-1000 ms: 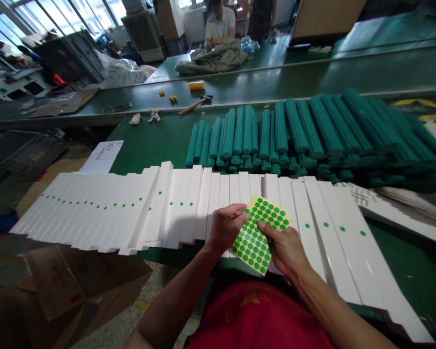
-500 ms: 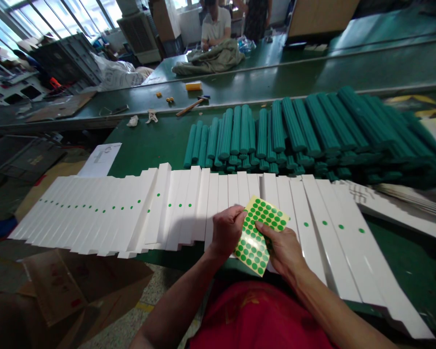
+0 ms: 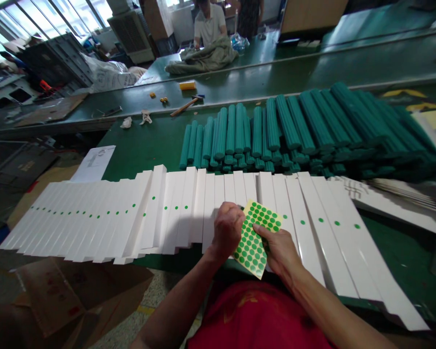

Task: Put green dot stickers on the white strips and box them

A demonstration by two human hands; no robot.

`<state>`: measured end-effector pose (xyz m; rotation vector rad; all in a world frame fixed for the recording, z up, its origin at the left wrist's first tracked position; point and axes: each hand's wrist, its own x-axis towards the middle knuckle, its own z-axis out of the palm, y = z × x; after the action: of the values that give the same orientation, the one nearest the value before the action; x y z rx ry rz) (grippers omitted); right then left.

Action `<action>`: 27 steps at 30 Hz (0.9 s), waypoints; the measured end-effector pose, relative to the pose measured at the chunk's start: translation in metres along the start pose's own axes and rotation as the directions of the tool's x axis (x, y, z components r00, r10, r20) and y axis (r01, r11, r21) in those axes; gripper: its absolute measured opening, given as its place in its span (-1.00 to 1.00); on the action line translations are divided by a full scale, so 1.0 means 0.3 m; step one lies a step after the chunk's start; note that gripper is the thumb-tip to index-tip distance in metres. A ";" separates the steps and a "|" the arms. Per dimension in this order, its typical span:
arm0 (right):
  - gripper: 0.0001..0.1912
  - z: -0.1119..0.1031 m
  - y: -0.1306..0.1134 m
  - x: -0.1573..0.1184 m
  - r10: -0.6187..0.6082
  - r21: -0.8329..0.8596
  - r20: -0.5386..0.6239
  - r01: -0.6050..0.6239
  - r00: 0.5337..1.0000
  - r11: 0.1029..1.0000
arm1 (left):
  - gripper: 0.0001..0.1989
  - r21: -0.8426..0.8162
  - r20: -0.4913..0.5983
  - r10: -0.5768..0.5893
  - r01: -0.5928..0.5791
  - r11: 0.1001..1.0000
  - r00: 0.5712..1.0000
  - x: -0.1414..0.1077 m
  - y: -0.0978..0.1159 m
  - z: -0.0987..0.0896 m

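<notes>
A pale yellow sheet of round green stickers (image 3: 252,245) is tilted in front of me, above a row of long white boxes (image 3: 105,198). My right hand (image 3: 281,247) grips its right side, the thumb pressed on top. At the sheet's upper left edge, my left hand (image 3: 228,228) has its fingers closed together; what they hold, if anything, is too small to tell. Many of the white boxes bear one green dot each, both to the left and to the right of my hands. Several boxes behind my hands show no dot on their visible parts.
Ribbed green rolls (image 3: 236,131) are piled behind the boxes. A hammer (image 3: 185,105) and a yellow roll (image 3: 187,86) lie farther back. Across the tables sits a person (image 3: 210,24). A cardboard box (image 3: 51,291) stands at the lower left.
The view has shifted slightly, moving the boxes at the left a little down and leftward. My left hand has turned a little at the sheet's edge; my right hand still grips the sheet.
</notes>
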<state>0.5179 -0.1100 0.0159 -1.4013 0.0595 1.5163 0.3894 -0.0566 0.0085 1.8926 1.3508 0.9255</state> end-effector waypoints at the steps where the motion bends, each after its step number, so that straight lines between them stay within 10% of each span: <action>1: -0.73 -0.010 0.002 0.002 0.019 -0.005 -0.007 -0.019 1.000 1.000 | -0.85 -0.039 -0.020 -0.044 0.043 0.998 0.999 0.010 -0.021 0.000; 10: -0.70 -0.098 0.023 -0.007 0.077 -0.058 -0.036 -0.079 0.996 0.995 | -0.90 0.021 0.082 -0.362 0.361 0.932 0.929 0.095 -0.282 0.004; 27: -0.63 -0.069 0.017 -0.009 0.064 -0.056 -0.037 -0.066 0.997 0.996 | -0.94 0.353 -0.018 -0.260 0.250 0.902 0.965 0.078 -0.303 0.159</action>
<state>0.5285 -0.1272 0.0085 -1.4844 0.0852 1.5576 0.3872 -0.0133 -0.0874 1.9093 1.7914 0.5471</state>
